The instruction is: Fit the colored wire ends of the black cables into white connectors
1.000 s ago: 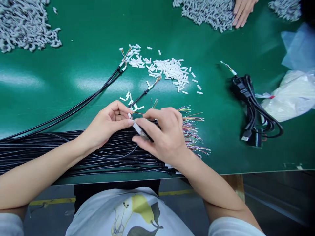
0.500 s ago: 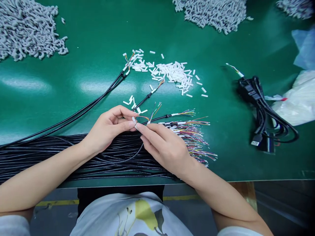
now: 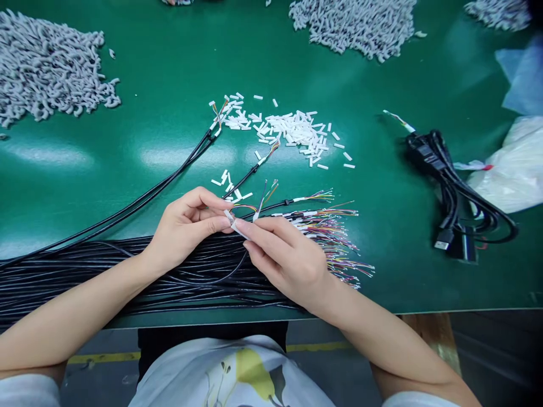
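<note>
My left hand point(image 3: 184, 223) is closed in a pinch on a small white connector point(image 3: 229, 216). Fingertip to fingertip with it, my right hand point(image 3: 292, 257) is also closed, pinching a slim white piece point(image 3: 240, 230) whose exact kind is unclear. Thin coloured wires point(image 3: 245, 207) arc from the left fingertips to a white band point(image 3: 256, 216) beside the right fingers, where more loose wire ends point(image 3: 270, 192) stick up. Under both hands lies a thick bundle of black cables point(image 3: 139, 277), with bare coloured wire ends point(image 3: 339, 229) fanned out to the right.
White connectors point(image 3: 303, 131) lie heaped beyond my hands, and a few nearer ones point(image 3: 224, 177) are scattered. Two cables with connectors point(image 3: 186, 161) stretch left. Grey curved parts point(image 3: 51, 68) are piled at the back. A coiled black USB cable point(image 3: 449, 192) and white bag point(image 3: 513, 169) sit right.
The view has shifted slightly. Between my fingertips, the white connector has tilted and more of the white piece shows at my right fingers. Both hands keep their pinch.
</note>
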`<state>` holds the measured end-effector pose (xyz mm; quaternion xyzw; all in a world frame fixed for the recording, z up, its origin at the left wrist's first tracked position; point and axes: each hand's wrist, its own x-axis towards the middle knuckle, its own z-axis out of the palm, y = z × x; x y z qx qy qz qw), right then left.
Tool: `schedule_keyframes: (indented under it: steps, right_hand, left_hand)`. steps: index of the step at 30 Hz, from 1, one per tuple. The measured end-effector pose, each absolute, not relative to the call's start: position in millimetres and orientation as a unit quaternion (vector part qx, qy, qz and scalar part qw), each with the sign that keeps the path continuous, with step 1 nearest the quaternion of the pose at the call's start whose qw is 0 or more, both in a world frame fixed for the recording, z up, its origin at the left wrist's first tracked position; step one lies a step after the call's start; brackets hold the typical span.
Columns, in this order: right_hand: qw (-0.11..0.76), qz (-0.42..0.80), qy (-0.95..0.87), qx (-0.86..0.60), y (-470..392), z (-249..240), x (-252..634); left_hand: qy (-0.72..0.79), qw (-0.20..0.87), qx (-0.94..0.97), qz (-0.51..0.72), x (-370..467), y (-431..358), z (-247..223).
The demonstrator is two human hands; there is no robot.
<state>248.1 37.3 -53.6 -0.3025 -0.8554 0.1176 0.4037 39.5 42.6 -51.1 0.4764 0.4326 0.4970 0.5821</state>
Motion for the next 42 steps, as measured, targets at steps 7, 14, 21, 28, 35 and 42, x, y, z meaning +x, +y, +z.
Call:
schedule_keyframes:
  steps: [7,14,21,28,35,42]
  right_hand:
    - [0.404,0.081,-0.857,-0.311,34.1,-55.9,244.9]
    - [0.397,0.033,-0.861,-0.316,33.7,-60.0,242.3]
    - [0.393,0.044,-0.858,-0.329,33.1,-61.1,241.9]
    - [0.378,0.032,-0.862,-0.337,32.7,-64.1,242.6]
    - [0.385,0.045,-0.859,-0.334,39.4,-53.8,248.5]
    - [0.396,-0.014,-0.859,-0.324,57.3,-49.3,253.1]
  left_hand:
    - [0.468,0.575,0.447,0.5,42.5,40.5,-50.3]
    - [0.473,0.595,0.43,0.488,41.9,39.9,-52.1]
    - [0.47,0.606,0.423,0.482,42.2,41.3,-50.9]
    - [0.457,0.621,0.421,0.478,43.0,39.8,-50.0]
    - [0.456,0.626,0.41,0.482,45.1,40.5,-48.5]
    - [0.458,0.658,0.41,0.435,44.5,40.5,-47.7]
